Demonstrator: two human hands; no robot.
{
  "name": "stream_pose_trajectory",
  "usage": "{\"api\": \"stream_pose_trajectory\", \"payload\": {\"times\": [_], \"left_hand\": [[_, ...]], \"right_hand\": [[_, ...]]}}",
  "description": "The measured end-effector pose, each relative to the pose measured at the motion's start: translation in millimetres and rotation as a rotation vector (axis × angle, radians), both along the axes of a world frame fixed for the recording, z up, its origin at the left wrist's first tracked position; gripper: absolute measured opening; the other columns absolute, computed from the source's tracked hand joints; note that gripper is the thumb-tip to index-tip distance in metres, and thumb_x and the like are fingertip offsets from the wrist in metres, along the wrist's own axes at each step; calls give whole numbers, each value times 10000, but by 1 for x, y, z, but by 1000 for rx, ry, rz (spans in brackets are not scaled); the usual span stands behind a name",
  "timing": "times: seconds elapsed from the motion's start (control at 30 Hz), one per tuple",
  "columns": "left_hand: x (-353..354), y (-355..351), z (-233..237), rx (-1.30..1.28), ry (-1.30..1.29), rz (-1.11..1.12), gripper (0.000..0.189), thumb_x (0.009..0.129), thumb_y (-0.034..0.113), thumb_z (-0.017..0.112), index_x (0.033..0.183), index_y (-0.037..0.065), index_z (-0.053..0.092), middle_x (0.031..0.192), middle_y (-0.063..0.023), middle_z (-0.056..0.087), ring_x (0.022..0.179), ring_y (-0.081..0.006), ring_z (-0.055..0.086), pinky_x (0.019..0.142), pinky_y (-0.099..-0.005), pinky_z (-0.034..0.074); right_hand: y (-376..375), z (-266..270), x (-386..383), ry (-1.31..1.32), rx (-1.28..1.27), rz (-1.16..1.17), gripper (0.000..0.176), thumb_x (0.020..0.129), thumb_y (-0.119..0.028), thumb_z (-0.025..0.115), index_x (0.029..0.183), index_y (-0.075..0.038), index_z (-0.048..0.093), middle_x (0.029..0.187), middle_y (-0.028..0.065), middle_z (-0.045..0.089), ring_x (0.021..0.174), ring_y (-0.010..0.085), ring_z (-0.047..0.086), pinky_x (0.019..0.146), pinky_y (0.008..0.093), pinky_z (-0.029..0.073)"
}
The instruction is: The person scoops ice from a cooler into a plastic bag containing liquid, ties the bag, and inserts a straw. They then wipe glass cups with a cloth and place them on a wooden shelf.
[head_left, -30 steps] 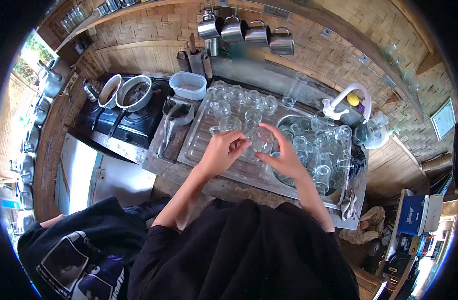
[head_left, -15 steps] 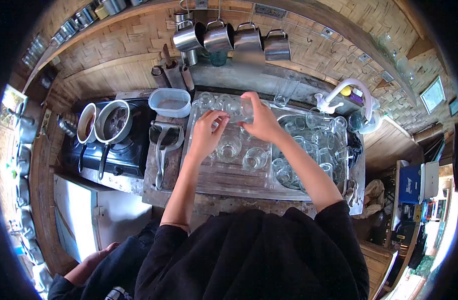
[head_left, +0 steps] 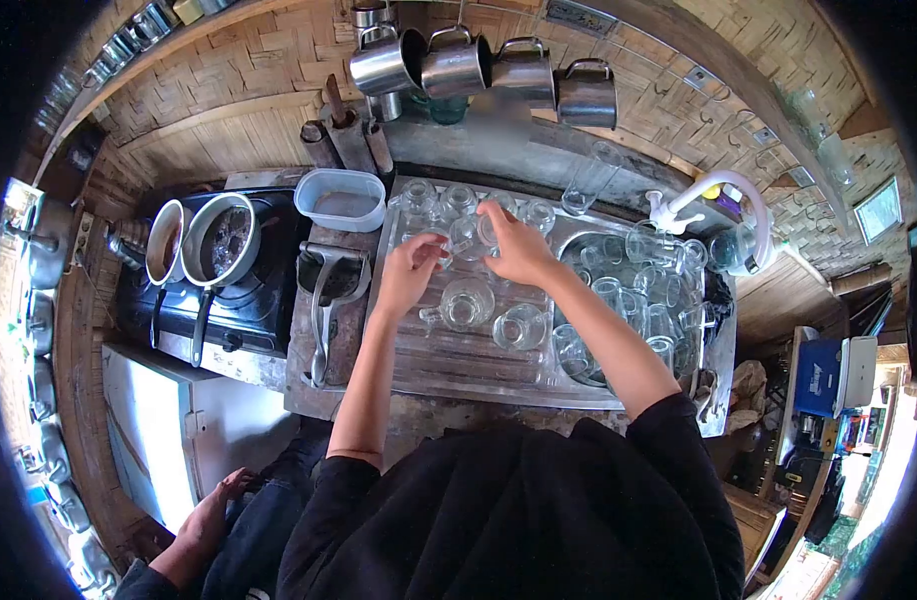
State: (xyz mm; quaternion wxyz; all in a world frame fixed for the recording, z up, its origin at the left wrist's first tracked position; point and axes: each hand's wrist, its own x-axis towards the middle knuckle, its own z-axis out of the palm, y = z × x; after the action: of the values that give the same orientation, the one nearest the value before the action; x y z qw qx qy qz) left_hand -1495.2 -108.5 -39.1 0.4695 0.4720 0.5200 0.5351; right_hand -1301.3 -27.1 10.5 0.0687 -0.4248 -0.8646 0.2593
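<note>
Right hand (head_left: 519, 252) is closed on a small glass (head_left: 466, 236), fingers curled over its top and far side. That's the firm grip. Left hand (head_left: 411, 270) comes in from the left, fingertips bent against the glass's near side. They're touching it, but I can't tell whether they clamp. So the glass sits right between the two hands, just above the middle of the frame and over the tray (head_left: 419, 355). The right hand is the nearer one and partly covers it. Whether it's upright or tipped, I can't tell; clear glass under fingers hides its axis.

Just below the hands, a mug (head_left: 466, 304) and a tumbler (head_left: 520, 326) stand side by side on the tray, near the wrists but not touching them. Just above the fingers, a back row (head_left: 441, 197) of glasses lines the tray's far edge.

To the right, the sink (head_left: 679, 385) is packed with glassware, with a white tap (head_left: 701, 190) over it. To the left there's a tub (head_left: 341, 198), then pots (head_left: 224, 238) on the stove. The worktop (head_left: 429, 405) edge runs along below, and steel mugs (head_left: 459, 65) hang at the top. At lower left, another person's hand (head_left: 207, 522) rests well apart.
</note>
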Motion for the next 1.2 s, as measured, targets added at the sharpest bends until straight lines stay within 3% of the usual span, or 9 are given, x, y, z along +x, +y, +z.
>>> {"api": "stream_pose_trajectory", "payload": {"times": [0.1, 0.2, 0.3, 0.53, 0.7, 0.9, 1.0, 1.1, 1.2], "left_hand": [[-9, 0, 11, -48, 517, 166, 321, 720, 25, 673, 1033, 60, 611, 936, -116, 623, 920, -249, 617, 794, -311, 490], [-7, 2, 3, 274, 820, 244, 442, 639, 61, 719, 1059, 103, 587, 1038, -123, 576, 1033, -305, 556, 869, -373, 459], [-6, 4, -4, 162, 797, 160, 515, 635, 103, 745, 1117, 122, 564, 1167, -102, 535, 1088, -318, 513, 913, -415, 423], [0, 4, -15, 69, 957, 247, 574, 623, 179, 791, 1145, 124, 559, 1087, -89, 589, 1059, -304, 532, 883, -402, 440], [2, 6, -17, 71, 1026, 351, 591, 623, 197, 797, 1157, 125, 555, 1055, -94, 602, 1028, -324, 542, 860, -403, 444], [0, 9, -25, 86, 994, 439, 592, 659, 221, 788, 1186, 103, 547, 1088, -128, 590, 966, -319, 573, 819, -399, 479], [-4, 7, -28, 89, 825, 401, 575, 693, 168, 765, 1211, 91, 527, 1100, -142, 579, 937, -289, 596, 748, -365, 507], [-6, 0, -30, 73, 630, 378, 530, 740, 85, 710, 1221, 64, 489, 1134, -167, 552, 995, -354, 563, 833, -409, 497], [-8, -6, -40, 61, 485, 318, 490, 792, 49, 654, 1245, 41, 469, 1221, -200, 505, 1056, -361, 548, 875, -395, 489]], "right_hand": [[1, 1, 0, -32, 40, 41, 666, 692, -111, 704, 1236, -115, 320, 1123, 177, 552, 951, 361, 612, 777, 450, 497], [2, 4, -4, -96, 115, 94, 638, 695, -75, 677, 1231, -107, 332, 1131, 183, 547, 1009, 356, 595, 796, 461, 489], [3, 0, -11, -218, 134, 124, 644, 691, -44, 657, 1243, -103, 330, 1136, 196, 545, 1053, 361, 579, 821, 495, 469], [7, -20, -24, -380, 71, 143, 742, 692, -67, 679, 1325, -104, 292, 1166, 210, 541, 1071, 353, 579, 858, 531, 442], [5, -28, -28, -343, 98, 130, 717, 660, -132, 742, 1248, -113, 332, 1100, 192, 573, 1018, 354, 599, 825, 494, 455], [8, -42, -31, -277, 127, 86, 710, 660, -229, 780, 1216, -116, 354, 1048, 178, 607, 979, 346, 615, 821, 501, 453], [11, -48, -35, -285, 133, 64, 718, 655, -295, 794, 1220, -126, 385, 1059, 161, 605, 996, 332, 608, 827, 486, 453], [8, -46, -35, -293, 229, 63, 740, 642, -353, 802, 1244, -149, 423, 1093, 136, 592, 1045, 308, 584, 845, 466, 445], [6, -41, -35, -325, 328, 72, 745, 639, -402, 797, 1260, -172, 457, 1125, 113, 572, 1089, 290, 557, 867, 453, 433]]}}
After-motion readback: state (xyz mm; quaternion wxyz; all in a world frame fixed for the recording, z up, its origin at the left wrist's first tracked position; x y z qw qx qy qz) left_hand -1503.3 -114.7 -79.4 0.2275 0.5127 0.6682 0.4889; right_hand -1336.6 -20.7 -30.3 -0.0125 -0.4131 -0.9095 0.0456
